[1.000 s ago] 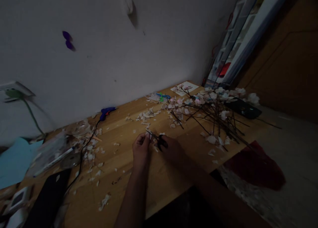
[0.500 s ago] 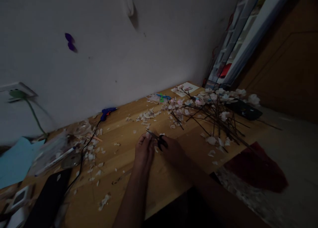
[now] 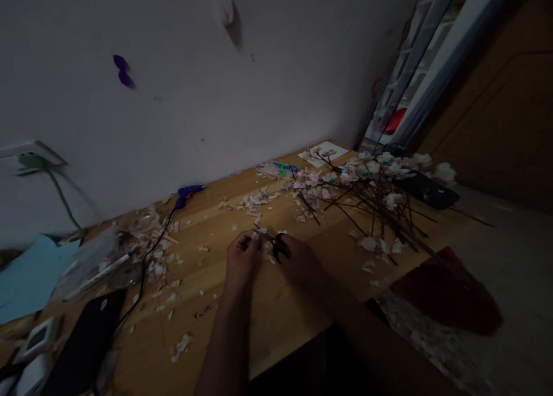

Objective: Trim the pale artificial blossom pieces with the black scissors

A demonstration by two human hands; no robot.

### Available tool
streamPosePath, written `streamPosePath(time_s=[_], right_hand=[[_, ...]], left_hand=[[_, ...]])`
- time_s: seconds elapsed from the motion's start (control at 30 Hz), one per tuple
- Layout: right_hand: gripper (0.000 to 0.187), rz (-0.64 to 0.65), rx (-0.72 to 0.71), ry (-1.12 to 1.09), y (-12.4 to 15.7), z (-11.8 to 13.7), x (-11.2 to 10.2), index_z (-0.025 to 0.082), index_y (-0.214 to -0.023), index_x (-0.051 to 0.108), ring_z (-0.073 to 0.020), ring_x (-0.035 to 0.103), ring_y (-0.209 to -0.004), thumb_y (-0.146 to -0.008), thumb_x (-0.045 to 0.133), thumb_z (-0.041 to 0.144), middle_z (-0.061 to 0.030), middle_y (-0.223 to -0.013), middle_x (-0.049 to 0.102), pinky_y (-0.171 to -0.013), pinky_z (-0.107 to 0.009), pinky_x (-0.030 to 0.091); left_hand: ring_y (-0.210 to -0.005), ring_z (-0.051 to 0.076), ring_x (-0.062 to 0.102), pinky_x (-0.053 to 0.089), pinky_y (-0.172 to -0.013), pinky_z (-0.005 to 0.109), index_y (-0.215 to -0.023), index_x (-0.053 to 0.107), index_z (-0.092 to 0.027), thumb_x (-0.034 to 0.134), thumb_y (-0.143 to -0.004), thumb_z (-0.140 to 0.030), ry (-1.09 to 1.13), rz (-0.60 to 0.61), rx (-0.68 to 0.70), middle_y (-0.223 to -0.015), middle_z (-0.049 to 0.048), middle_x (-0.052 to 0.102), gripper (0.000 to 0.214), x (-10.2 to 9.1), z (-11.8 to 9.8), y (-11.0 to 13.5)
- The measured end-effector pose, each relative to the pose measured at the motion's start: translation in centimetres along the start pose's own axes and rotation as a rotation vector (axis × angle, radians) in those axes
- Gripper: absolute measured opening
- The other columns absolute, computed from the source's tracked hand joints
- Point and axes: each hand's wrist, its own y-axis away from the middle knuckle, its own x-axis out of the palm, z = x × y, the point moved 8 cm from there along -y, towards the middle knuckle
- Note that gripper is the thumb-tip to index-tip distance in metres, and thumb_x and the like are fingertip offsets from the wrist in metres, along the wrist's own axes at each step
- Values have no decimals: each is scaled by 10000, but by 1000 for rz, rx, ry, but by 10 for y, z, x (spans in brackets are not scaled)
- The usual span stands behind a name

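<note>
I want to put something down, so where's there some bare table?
Bare table shows between the left forearm and right forearm, and between the right hand and flower branches. It's crowded around those branches, and on the left by the plastic bag, cord and scraps.

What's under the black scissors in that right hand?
Beneath the scissors, pale scraps and bare wooden tabletop show. Whatever lies directly behind the right hand is covered, so I can't tell.

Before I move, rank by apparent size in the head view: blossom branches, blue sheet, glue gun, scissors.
1. Blossom branches
2. Blue sheet, cut off at left
3. Glue gun and scissors: too alike to rank; right hand partly hides scissors
</note>
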Motion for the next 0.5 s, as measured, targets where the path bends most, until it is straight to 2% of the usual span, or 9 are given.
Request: streamPosePath(time_s=[0.1,0.23,0.3,0.4,0.5], right_hand=[[84,1,4,0,0,-2,1,220,-929,575,-164,583,-744,-848,556,230,-26,-828,649,-644,-236,339],[102,-31,-17,19,-1,-4,1,214,-930,576,-176,592,-792,-833,546,198,-40,-869,655,-677,-244,352],[95,-39,-27,21,-1,-3,2,214,-931,575,-176,590,-788,-844,538,209,-39,-870,653,-680,-248,352],[89,-30,-29,35,-1,-2,3,216,-933,572,-174,584,-769,-849,544,228,-32,-849,648,-665,-249,341],[91,-30,-29,45,-1,-1,2,214,-933,570,-174,585,-780,-847,560,240,-35,-869,653,-664,-249,334]], left_hand=[[-570,84,486,362,-578,198,-720,671,-153,788,-704,-397,79,11,-62,-595,-29,564,270,2,4,1],[-616,81,557,424,-618,190,-788,674,-163,841,-645,-331,460,-32,-204,-689,-14,631,277,14,20,5],[-632,81,578,453,-644,192,-798,672,-158,861,-616,-296,569,-45,-242,-723,-3,650,297,20,24,7],[-620,71,571,459,-650,180,-763,660,-151,884,-574,-284,602,-72,-246,-699,-9,639,322,21,26,7],[-608,72,545,436,-626,179,-732,650,-157,871,-592,-327,480,-78,-186,-672,-18,617,312,13,22,5]])
